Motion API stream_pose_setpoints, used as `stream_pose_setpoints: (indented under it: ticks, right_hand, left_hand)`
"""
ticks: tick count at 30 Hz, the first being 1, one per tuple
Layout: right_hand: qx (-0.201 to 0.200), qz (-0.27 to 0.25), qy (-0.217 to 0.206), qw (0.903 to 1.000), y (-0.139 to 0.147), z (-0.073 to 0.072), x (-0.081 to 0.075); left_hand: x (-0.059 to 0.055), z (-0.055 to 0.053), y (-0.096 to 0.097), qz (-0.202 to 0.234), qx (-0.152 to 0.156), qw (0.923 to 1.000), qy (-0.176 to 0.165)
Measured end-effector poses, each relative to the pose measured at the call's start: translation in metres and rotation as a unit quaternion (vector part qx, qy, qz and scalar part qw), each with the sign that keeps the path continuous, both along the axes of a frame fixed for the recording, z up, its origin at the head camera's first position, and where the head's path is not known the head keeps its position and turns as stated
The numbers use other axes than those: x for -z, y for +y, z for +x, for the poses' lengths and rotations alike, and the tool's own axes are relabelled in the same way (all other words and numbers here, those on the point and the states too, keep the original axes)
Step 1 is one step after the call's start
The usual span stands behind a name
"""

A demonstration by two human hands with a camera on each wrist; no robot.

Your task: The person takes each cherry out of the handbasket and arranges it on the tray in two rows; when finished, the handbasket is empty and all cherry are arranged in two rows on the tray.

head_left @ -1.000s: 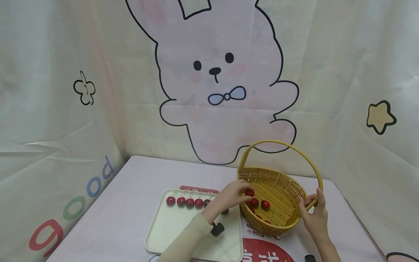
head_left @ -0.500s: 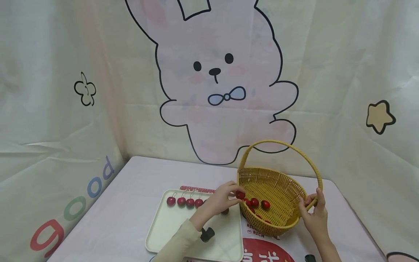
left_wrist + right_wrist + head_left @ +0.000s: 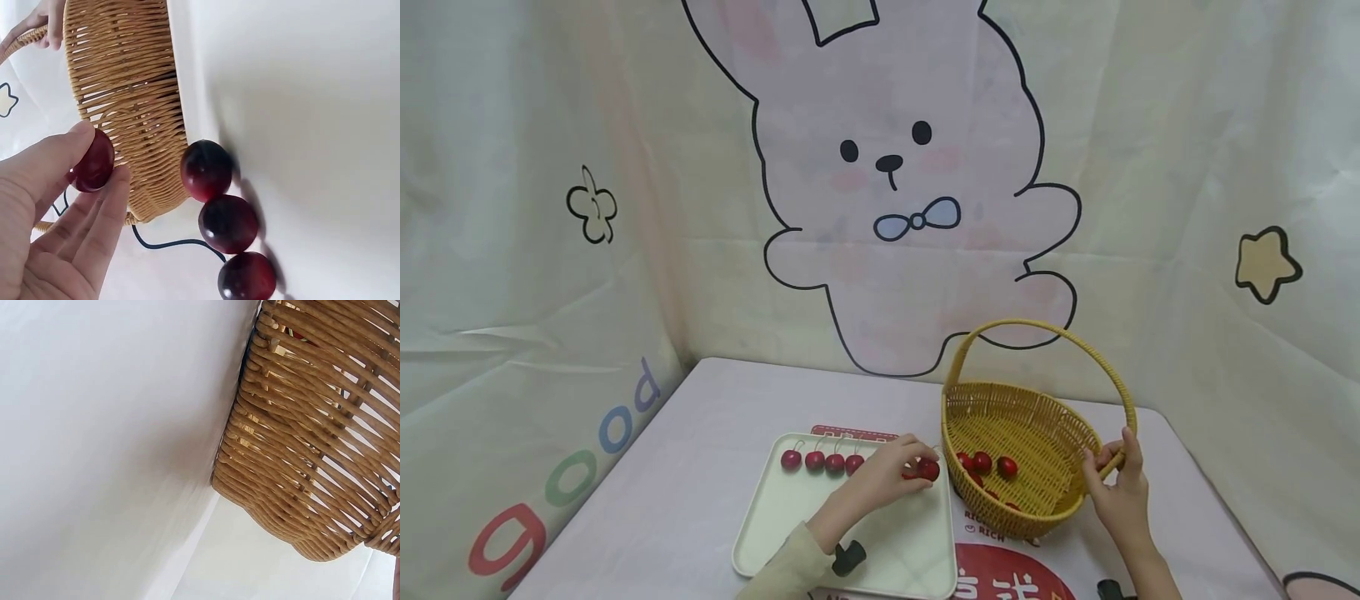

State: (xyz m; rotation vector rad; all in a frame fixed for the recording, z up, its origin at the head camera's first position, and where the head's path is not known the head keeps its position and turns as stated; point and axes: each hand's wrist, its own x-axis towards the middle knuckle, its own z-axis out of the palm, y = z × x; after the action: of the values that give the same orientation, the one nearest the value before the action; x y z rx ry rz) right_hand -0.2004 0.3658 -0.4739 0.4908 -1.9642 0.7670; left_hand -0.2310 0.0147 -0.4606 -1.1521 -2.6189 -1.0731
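Note:
My left hand [image 3: 887, 475] pinches a dark red cherry [image 3: 94, 161] between thumb and fingers, over the right part of the white tray [image 3: 842, 525]. A row of cherries [image 3: 815, 461] with stems lies along the tray's far side; my hand hides its right part in the head view. In the left wrist view, several row cherries [image 3: 228, 224] sit side by side below the held one. My right hand [image 3: 1122, 492] grips the yellow wicker basket [image 3: 1037, 433] at the right foot of its handle. Several cherries [image 3: 982, 462] lie inside at the basket's left.
The basket stands close to the tray's right edge. A red printed panel [image 3: 1015, 575] lies in front of it, and a red strip [image 3: 854, 433] shows behind the tray. A cloth backdrop [image 3: 715, 275] with a drawn rabbit rises behind the table and at both sides.
My left hand has moved left with the cherry, from over the basket's left rim to over the tray's far right corner. My right hand stays on the basket.

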Motion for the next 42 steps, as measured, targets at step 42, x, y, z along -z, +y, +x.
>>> stream_pose_setpoints:
  ticks: [42]
  right_hand:
    - [0.007,0.01,-0.003,0.9999,0.001,0.0,-0.001]
  left_hand:
    - [0.015,0.026,-0.016,-0.123,-0.048,0.9888,-0.068]
